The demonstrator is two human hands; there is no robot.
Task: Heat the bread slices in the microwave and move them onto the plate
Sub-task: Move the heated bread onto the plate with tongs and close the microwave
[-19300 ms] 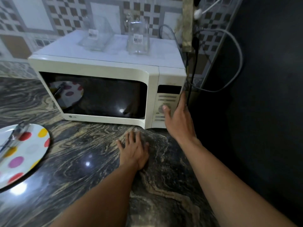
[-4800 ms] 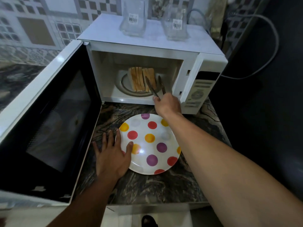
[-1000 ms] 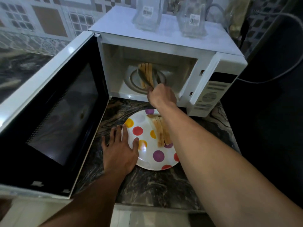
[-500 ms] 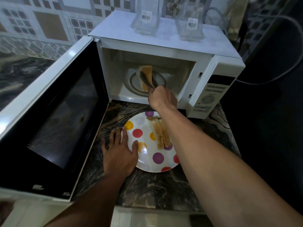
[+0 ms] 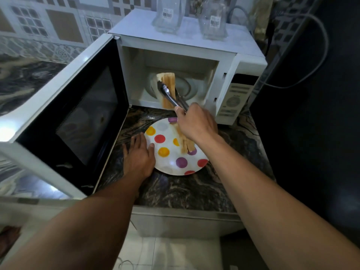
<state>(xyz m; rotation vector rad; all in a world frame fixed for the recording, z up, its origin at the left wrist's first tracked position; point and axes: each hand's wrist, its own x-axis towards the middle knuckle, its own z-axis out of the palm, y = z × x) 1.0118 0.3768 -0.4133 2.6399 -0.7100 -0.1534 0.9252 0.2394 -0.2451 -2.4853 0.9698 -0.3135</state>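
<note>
Right hand (image 5: 196, 123) grips tongs (image 5: 172, 97) clamping bread slices (image 5: 167, 88); left hand (image 5: 138, 155) steadies plate (image 5: 167, 164).

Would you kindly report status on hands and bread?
Right hand grips metal tongs clamping browned bread slices at white microwave's mouth. Left hand flat on spotted plate's rim; slices already plated. Nothing in the way.

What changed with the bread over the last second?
The right hand, gripping the tongs, has lifted the clamped bread slices off the turntable toward the microwave opening. Unchanged: left hand resting on the plate rim, other slices lying on it, door open.
</note>
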